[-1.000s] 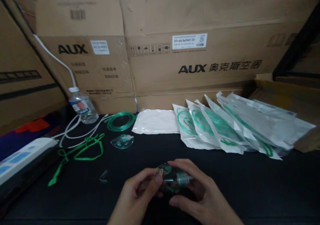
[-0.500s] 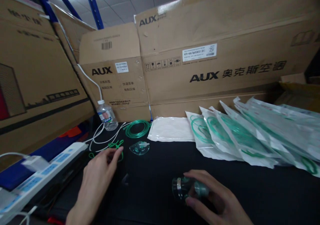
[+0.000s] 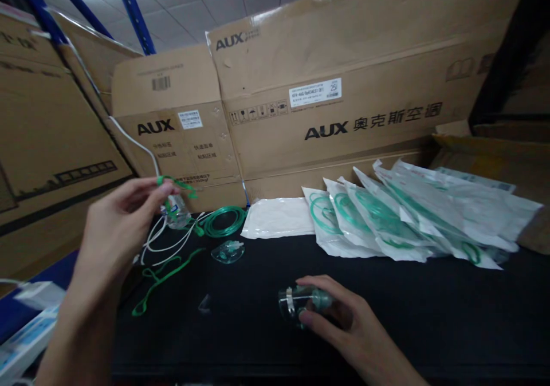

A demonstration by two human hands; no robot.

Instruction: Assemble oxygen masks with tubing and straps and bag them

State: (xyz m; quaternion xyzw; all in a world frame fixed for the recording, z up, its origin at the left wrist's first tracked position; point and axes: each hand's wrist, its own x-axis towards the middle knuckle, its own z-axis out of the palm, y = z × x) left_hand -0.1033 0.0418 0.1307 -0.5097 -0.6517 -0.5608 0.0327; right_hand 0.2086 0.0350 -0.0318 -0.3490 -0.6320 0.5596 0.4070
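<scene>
My left hand [image 3: 124,208] is raised, its thumb and fingers pinched on a green elastic strap [image 3: 184,185] that dangles in front of the bottle. My right hand [image 3: 344,311] grips a clear oxygen mask [image 3: 289,303] with a metal nose strip and a pale green connector, low over the black tabletop. Another green strap [image 3: 165,277] lies on the table below my left hand. Beyond it rest a second clear mask piece [image 3: 227,252] and a coil of green tubing [image 3: 223,221]. A small clear piece [image 3: 205,304] lies between my hands.
Several white-and-clear packets [image 3: 378,220] with green tubing fan out at the right. A flat white packet [image 3: 279,219] lies beside them. A plastic bottle [image 3: 177,217] and white cables [image 3: 172,254] are at the left, with a power strip [image 3: 32,340] nearer. Cardboard boxes [image 3: 365,77] wall the back.
My left hand has lifted off the table with a green strap, leaving another strap lying there. My right hand keeps hold of the mask. The view has shifted somewhat.
</scene>
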